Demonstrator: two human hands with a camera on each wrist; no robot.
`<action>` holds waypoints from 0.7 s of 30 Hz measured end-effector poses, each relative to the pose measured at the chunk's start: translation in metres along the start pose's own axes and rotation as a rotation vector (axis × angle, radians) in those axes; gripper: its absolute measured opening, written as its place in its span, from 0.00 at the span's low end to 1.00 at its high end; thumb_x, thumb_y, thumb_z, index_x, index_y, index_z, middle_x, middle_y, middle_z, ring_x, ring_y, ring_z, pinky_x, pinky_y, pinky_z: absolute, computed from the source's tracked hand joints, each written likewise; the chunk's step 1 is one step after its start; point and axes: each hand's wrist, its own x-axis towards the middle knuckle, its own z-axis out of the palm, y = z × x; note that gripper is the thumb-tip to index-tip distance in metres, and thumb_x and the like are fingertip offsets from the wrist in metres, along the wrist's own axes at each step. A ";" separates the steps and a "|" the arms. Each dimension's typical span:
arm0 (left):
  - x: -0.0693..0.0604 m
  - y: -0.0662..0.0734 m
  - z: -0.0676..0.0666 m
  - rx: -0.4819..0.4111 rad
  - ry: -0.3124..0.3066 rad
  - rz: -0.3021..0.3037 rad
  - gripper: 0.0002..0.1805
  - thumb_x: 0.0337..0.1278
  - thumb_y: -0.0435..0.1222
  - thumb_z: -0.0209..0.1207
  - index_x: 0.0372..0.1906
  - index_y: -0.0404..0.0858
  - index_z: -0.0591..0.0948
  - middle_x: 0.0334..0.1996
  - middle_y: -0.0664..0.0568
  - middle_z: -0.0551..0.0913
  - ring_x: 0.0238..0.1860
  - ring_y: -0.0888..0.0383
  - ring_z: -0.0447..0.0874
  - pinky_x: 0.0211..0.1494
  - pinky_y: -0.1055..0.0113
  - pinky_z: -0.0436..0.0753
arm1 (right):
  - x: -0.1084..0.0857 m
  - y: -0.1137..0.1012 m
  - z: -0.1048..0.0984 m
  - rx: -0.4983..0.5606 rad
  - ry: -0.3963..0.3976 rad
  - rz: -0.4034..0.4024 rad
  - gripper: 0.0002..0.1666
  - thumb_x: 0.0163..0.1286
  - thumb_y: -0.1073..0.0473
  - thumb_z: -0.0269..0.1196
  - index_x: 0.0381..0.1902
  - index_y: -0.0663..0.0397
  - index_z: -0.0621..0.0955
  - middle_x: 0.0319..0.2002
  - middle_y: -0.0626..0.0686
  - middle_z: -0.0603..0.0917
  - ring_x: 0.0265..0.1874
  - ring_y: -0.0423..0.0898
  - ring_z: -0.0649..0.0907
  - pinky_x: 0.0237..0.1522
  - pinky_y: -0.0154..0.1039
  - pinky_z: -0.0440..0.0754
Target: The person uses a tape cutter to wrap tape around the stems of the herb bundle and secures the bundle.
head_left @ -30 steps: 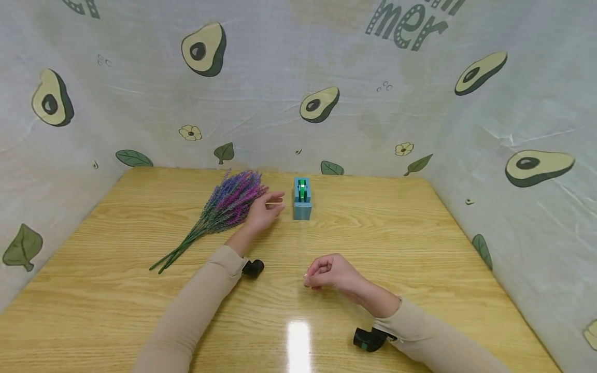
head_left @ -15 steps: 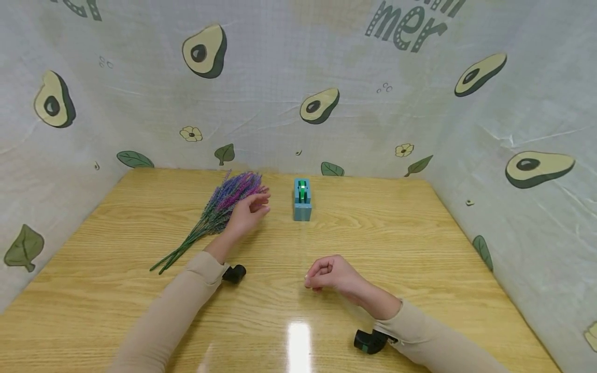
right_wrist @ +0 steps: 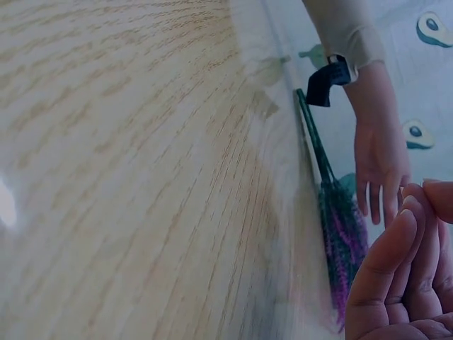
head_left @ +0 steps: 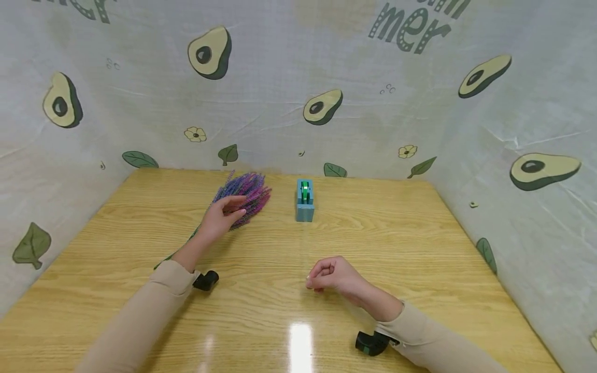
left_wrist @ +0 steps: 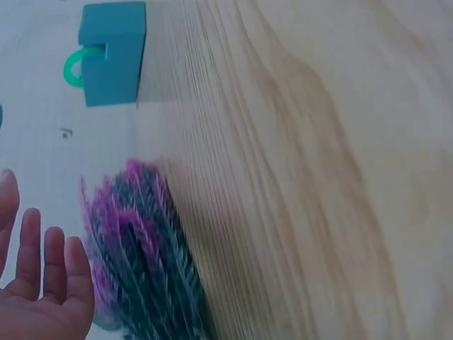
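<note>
A bunch of purple and pink lavender stems [head_left: 255, 194] lies at the back left of the wooden table. My left hand [head_left: 214, 220] is over it in the head view, hiding part of the stems, with fingers extended and nothing in them. In the left wrist view the hand [left_wrist: 53, 283] appears just beside the flower heads [left_wrist: 141, 248]. Over the front middle of the table, my right hand [head_left: 338, 274] hangs with loosely curled fingers; its thumb and fingertips come close together. I see nothing held there. A blue tape dispenser [head_left: 305, 212] with a green roll stands at the back centre.
White cloth printed with avocados [head_left: 322, 107] and leaves surrounds the wooden table [head_left: 382, 223] at the back and sides. Each wrist carries a black camera, one on the left [head_left: 206, 280] and one on the right [head_left: 371, 343].
My left hand has moved left, away from the tape dispenser and across the lavender. The right hand has stayed almost still. The lavender and dispenser keep their places.
</note>
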 end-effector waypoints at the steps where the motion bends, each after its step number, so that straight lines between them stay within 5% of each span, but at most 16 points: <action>1: -0.002 -0.002 -0.004 0.008 0.003 -0.008 0.23 0.63 0.37 0.56 0.62 0.38 0.71 0.59 0.44 0.71 0.57 0.47 0.69 0.57 0.53 0.71 | 0.000 0.000 0.000 0.001 -0.001 -0.002 0.15 0.55 0.61 0.71 0.29 0.70 0.80 0.24 0.51 0.84 0.25 0.45 0.79 0.33 0.39 0.80; 12: -0.029 -0.025 -0.050 0.079 0.029 -0.056 0.27 0.62 0.40 0.58 0.63 0.34 0.69 0.61 0.38 0.68 0.60 0.39 0.64 0.57 0.46 0.69 | -0.001 0.003 0.001 -0.013 0.010 -0.009 0.11 0.56 0.64 0.68 0.29 0.70 0.80 0.23 0.51 0.83 0.23 0.44 0.77 0.32 0.38 0.78; 21: -0.045 -0.046 -0.074 0.129 -0.030 -0.155 0.31 0.60 0.38 0.60 0.65 0.31 0.65 0.62 0.33 0.64 0.61 0.35 0.61 0.54 0.45 0.72 | -0.002 0.004 0.000 -0.017 0.001 -0.023 0.11 0.57 0.64 0.68 0.29 0.71 0.80 0.23 0.53 0.83 0.22 0.45 0.78 0.32 0.39 0.79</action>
